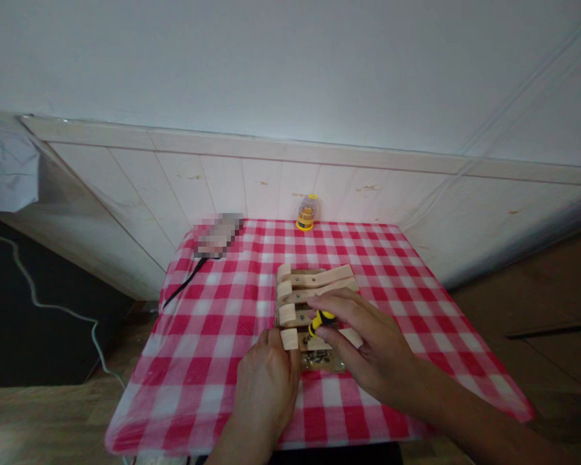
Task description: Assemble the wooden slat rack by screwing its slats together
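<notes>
My right hand (368,336) grips a short yellow and black screwdriver (322,320), its tip pointing down at the nearest of several light wooden pieces. Those wooden pieces (324,279) lie side by side, each with a raised block at its left end and dark screws or holes along it. My left hand (268,381) presses its closed fingers against the left end of the nearest wooden piece (290,340). Just below it a clear plastic bag (322,361) with small dark metal parts lies on the cloth. Part of the wood is hidden under my right hand.
A red and white checked cloth (213,361) covers the table. At the back stands a yellow-based container (306,215) with a clear cover, close to the panelled wall (261,187). A blurred-out object (217,236) with a black strap lies at the back left.
</notes>
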A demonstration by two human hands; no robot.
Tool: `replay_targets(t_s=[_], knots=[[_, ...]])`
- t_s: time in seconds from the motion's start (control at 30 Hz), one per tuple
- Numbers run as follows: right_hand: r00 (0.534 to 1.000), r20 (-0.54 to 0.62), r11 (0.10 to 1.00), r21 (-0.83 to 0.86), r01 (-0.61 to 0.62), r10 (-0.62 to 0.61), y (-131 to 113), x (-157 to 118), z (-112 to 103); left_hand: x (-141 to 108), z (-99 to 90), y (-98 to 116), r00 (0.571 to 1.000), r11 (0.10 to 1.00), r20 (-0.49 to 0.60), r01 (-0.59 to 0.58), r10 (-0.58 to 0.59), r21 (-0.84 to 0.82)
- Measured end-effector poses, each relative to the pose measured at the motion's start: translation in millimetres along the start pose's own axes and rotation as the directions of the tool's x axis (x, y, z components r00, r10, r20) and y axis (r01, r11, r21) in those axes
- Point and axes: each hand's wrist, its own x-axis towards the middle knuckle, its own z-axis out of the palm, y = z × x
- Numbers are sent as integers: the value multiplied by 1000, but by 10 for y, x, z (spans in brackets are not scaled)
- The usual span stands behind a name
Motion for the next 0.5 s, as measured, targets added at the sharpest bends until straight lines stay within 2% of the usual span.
replay_targets(t_s=[0.17, 0.5], knots=[[999, -17, 999, -4, 33, -33, -10, 73, 1, 9, -3, 1, 1000, 1000, 8, -14, 14, 4], [999, 37, 990, -135, -33, 38, -94, -15, -79, 10, 6, 2, 1000, 1000, 14, -15, 15, -13]])
